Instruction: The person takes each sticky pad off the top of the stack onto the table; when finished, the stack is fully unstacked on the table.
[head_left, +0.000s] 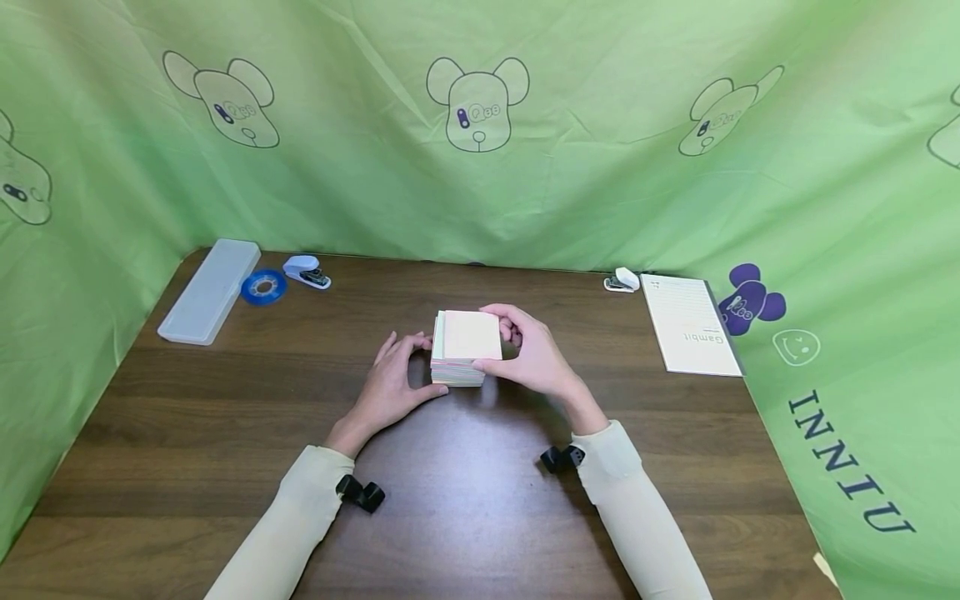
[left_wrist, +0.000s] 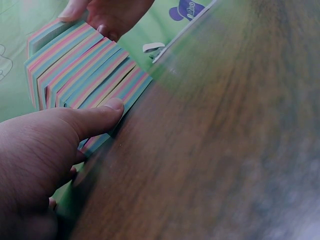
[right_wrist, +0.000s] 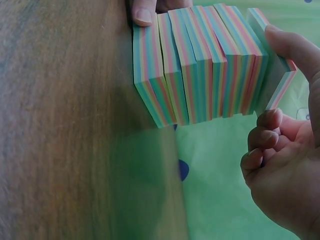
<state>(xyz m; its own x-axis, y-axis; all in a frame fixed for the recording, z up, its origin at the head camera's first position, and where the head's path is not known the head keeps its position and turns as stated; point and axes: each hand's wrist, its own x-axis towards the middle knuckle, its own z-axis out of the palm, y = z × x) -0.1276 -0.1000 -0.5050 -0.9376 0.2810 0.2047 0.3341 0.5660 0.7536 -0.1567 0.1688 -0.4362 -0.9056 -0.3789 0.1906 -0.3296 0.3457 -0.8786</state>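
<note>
A tall stack of sticky note pads (head_left: 457, 372), striped in pink, yellow, green and blue along its sides, stands on the table in the head view. My left hand (head_left: 386, 392) grips the lower part of it from the left. In the left wrist view the thumb (left_wrist: 107, 115) presses on its striped side; those fingers are partly hidden. My right hand (head_left: 532, 354) pinches the top sticky note pad (right_wrist: 277, 85) between thumb and fingers. That pad sits tilted, with a gap to the pads below on the right wrist view's near side.
On the left lie a translucent pencil case (head_left: 210, 292), a blue tape roll (head_left: 263, 287) and a stapler (head_left: 306, 271). A white stapler (head_left: 622, 280) and a notebook (head_left: 690, 325) lie at the right. Green cloth (head_left: 480, 200) hangs behind the wooden table (head_left: 450, 517).
</note>
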